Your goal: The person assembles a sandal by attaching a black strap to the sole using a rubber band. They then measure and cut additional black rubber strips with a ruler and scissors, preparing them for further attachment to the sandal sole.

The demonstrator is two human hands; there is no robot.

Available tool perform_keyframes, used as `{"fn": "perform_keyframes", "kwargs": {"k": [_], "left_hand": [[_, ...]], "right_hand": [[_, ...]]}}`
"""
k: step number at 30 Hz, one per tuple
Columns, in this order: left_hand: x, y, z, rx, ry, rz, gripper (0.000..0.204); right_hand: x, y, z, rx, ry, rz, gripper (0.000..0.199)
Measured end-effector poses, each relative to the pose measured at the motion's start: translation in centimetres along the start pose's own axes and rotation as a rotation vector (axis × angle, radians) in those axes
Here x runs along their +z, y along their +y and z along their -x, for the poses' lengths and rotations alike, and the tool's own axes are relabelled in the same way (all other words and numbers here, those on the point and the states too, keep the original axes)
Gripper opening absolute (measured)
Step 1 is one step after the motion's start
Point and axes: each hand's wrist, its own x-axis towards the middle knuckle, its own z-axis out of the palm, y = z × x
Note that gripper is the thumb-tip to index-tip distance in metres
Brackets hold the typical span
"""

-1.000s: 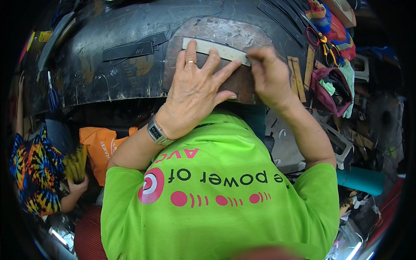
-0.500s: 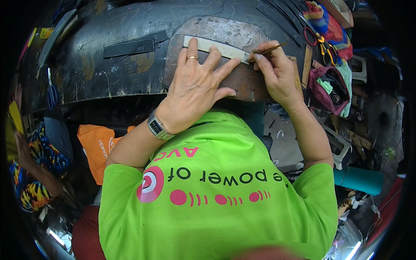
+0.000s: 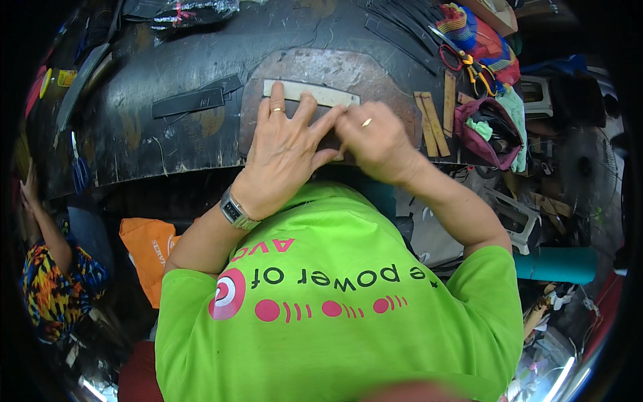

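Note:
A pale, slightly curved flat strip, dark along its far edge, lies on a worn brown board on the black work table. My left hand rests flat on it, fingers spread and tips pressing along the strip. At the strip's right end my right hand is closed, knuckles up, close beside my left fingertips. Its fingertips and whatever they grip are hidden beneath the hand. Left of the board sit dark flat pieces, partly overlapping.
Wooden strips, a maroon pouch and yellow-handled scissors lie on the right. Long black strips are at the back. Blue-handled scissors hang by the left table edge. Another person's arm shows far left.
My right hand has turned over from a side pinch on a thin brown stick-like tool to knuckles up; the tool no longer shows. My left hand stays on the strip. The whole view has shifted.

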Motion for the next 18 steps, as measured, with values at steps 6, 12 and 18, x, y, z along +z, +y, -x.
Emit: {"fn": "perform_keyframes", "kwargs": {"k": [6,12,18], "left_hand": [[-0.9,-0.6,-0.8,0.034,-0.005,0.048,0.054],[-1.3,-4.3,-2.0,-0.011,0.07,0.223,0.035],[-0.9,-6.1,-3.1,0.037,0.071,0.396,0.029]], "right_hand": [[-1.0,0.3,-0.9,0.581,-0.001,-0.36,0.012],[-1.3,0.8,-1.4,0.36,0.077,-0.244,0.02],[0.7,0.3,-0.7,0.3,-0.008,0.001,0.026]]}}
